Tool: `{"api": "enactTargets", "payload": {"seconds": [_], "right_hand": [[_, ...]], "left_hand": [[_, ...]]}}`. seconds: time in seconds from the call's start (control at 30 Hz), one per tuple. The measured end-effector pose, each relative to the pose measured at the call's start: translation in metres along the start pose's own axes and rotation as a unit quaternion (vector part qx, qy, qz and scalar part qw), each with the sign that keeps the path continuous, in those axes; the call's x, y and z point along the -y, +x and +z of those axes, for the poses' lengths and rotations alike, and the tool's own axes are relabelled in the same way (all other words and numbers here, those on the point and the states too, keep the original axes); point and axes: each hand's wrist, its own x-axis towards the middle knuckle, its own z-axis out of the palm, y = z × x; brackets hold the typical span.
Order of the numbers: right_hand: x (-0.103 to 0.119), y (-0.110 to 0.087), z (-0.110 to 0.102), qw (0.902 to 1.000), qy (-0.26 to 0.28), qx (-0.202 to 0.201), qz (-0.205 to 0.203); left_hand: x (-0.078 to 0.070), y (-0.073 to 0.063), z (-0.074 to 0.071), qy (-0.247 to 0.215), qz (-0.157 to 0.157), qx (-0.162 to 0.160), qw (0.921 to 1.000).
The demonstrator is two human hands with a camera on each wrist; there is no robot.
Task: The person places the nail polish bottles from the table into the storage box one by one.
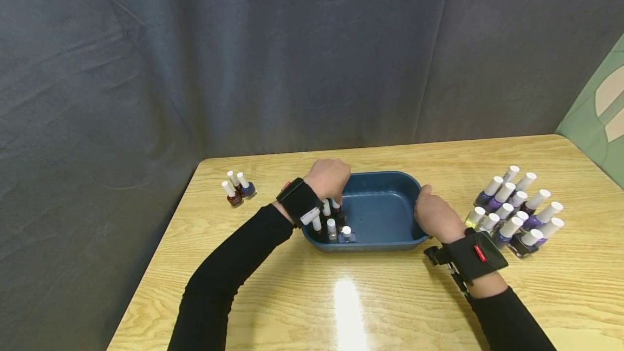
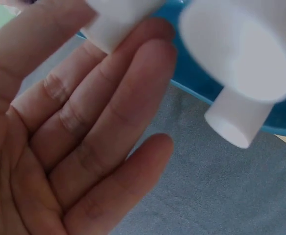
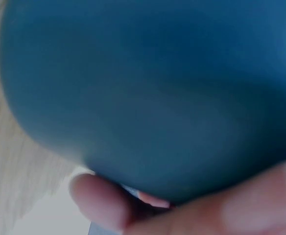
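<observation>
Left hand [image 1: 329,179] over the nine-o'clock end of the blue tub [image 1: 385,215]: reaches down inside with loosely curled fingers and pinches one white-capped bottle [image 2: 126,17] between thumb and fingertips. Right hand [image 1: 435,216] at the tub's three o'clock: grips the end wall with thumb and fingers bent around the rim. Tub upright in the middle of the counter [image 1: 273,302]. Inside it, between seven and nine o'clock: several small bottles [image 1: 332,230] with white caps, close together, partly hidden by the left hand and wristband [image 1: 297,199].

Outside, at ten o'clock and well apart from the tub: three bottles [image 1: 235,199], dark red and dark blue, close together. Just past the right hand, at three o'clock: a larger, tight cluster [image 1: 511,225], mostly purple and dark, with a yellow bottle [image 1: 472,220] at its nine-o'clock edge. At twelve o'clock, behind the counter: grey cloth [image 1: 317,58]. At six o'clock: bright glare [image 1: 348,307] on the wood.
</observation>
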Motion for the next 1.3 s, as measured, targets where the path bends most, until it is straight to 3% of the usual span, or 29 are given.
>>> {"api": "enactTargets", "payload": {"seconds": [0.5,0.63,0.8,1.0,1.13,1.3], "right_hand": [[0.001,0.000,0.002,1.0000,0.003,-0.004,0.005],[0.002,0.000,0.001,0.9999,0.009,0.004,0.012],[0.001,-0.001,0.000,0.9999,0.010,0.003,0.008],[-0.003,0.002,-0.001,0.9998,0.010,0.004,0.015],[-0.004,0.002,-0.001,0.9997,0.012,0.004,0.020],[-0.006,0.001,-0.001,0.9998,0.011,0.000,0.018]], "left_hand": [[0.001,-0.004,0.001,-0.006,-0.001,0.015,0.9999],[0.003,-0.008,-0.001,-0.033,0.009,0.012,0.9993],[0.012,-0.016,-0.008,-0.089,0.018,-0.015,0.9958],[0.039,-0.029,-0.024,-0.151,-0.023,-0.041,0.9874],[0.070,-0.042,-0.032,-0.166,-0.072,-0.063,0.9815],[0.109,-0.065,-0.029,-0.186,-0.134,-0.080,0.9700]]}}
